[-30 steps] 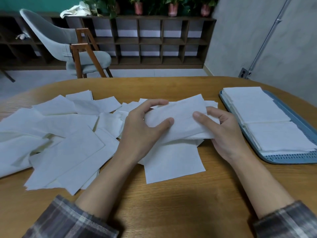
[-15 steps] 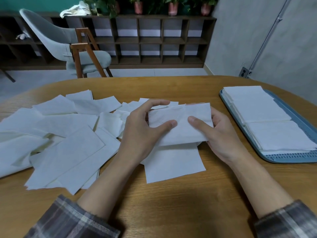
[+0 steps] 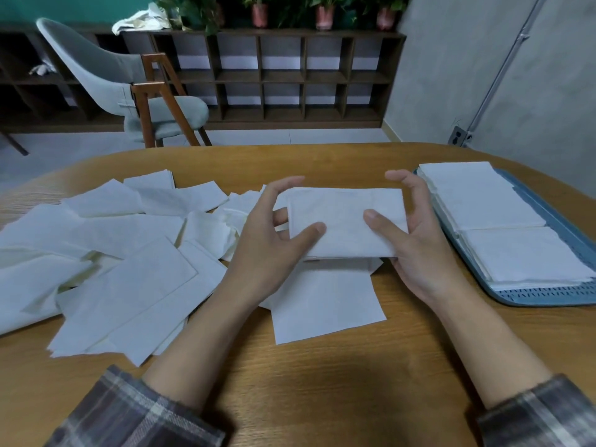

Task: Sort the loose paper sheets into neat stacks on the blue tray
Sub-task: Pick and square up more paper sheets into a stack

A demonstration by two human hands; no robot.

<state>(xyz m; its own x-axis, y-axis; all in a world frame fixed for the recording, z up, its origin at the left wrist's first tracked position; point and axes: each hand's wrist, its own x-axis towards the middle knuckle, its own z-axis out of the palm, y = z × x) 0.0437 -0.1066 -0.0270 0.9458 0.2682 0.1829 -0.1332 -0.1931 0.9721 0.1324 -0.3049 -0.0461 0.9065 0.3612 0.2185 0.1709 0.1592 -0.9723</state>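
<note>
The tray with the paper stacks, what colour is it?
Blue: the perforated plastic tray shows best in the head view.

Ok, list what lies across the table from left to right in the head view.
Loose sheets → left hand → held sheets → right hand → tray.

Loose sheets [image 3: 129,279]; perhaps two tray stacks [image 3: 483,201]

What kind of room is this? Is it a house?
Likely an office or study room, though I can't be sure: a big rounded wooden table, a long dark wooden cubby shelf topped with potted green plants, and a grey padded chair with wooden legs.
</note>
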